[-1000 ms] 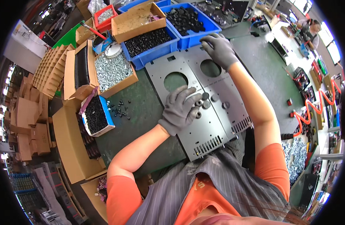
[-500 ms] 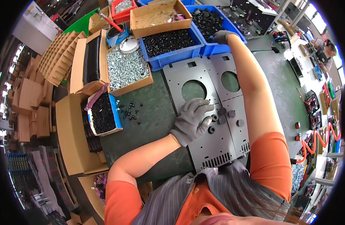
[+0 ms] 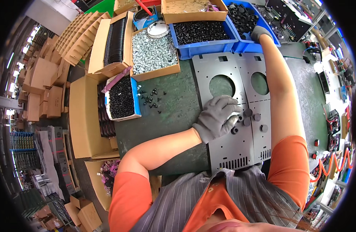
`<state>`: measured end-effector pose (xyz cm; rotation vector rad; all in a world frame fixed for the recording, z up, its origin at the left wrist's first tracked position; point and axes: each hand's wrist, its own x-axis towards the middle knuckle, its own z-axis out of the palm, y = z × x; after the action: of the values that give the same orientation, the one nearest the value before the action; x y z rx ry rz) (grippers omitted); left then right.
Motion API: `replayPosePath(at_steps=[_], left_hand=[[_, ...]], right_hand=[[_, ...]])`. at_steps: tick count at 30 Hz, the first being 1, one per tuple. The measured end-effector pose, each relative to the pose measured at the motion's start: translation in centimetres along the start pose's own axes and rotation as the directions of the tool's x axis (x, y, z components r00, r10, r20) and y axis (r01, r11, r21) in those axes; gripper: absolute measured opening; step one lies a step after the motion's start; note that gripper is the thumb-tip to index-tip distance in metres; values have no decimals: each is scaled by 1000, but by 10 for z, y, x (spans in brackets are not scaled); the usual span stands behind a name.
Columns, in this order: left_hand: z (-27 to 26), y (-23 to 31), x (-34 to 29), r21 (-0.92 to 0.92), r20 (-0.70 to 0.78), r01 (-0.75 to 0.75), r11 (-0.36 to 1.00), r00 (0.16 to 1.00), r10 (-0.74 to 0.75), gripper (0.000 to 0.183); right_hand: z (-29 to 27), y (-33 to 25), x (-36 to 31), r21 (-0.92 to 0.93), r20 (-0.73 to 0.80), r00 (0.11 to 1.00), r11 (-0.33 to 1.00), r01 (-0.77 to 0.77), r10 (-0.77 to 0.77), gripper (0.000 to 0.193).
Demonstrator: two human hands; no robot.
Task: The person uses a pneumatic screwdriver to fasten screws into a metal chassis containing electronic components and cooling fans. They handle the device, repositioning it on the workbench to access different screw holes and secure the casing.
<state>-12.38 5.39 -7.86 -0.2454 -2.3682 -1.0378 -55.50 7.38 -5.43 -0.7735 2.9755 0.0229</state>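
Note:
My left hand, in a grey glove, rests over a grey metal panel, thumb and bent fingers slightly apart. Just beyond its fingertips stand several black round caps, some on this panel and some on a second metal panel alongside. A black ring-shaped piece lies below the thumb. My right hand, also gloved, reaches into a blue bin of black round rubber parts. Its fingertips are hidden among the parts, so their grip does not show.
Left of that bin stand a blue bin of black screws and a carton of silver fasteners. A small box of black screws sits nearer, with loose screws beside it. A red coiled hose hangs at right.
The whole view has shifted, so the bench appears farther right. My left fingertips have come a little closer to the caps. My right hand stays in the bin of rubber parts.

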Motion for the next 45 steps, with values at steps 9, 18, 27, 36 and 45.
replayPosePath(at_steps=[9,18,27,36,45], left_hand=[[3,-3,-3,58,-5,-32,998,999,32,34],[11,-5,-2,15,-64,-63,998,996,64,19],[-67,-16,15,389,-98,-50,920,991,95,16],[-186,-96,58,659,-22,517,546,740,-673,40],[-182,-164,82,791,181,373,485,615,-768,65]], right_hand=[[-28,5,-161,679,-485,852,529,509,-197,30],[17,72,-349,290,-317,906,882,372,-279,21],[9,74,-384,389,-487,848,817,425,-209,17],[27,105,-507,998,7,999,58,-9,37,34],[95,210,-602,652,578,699,278,-706,421,30]])
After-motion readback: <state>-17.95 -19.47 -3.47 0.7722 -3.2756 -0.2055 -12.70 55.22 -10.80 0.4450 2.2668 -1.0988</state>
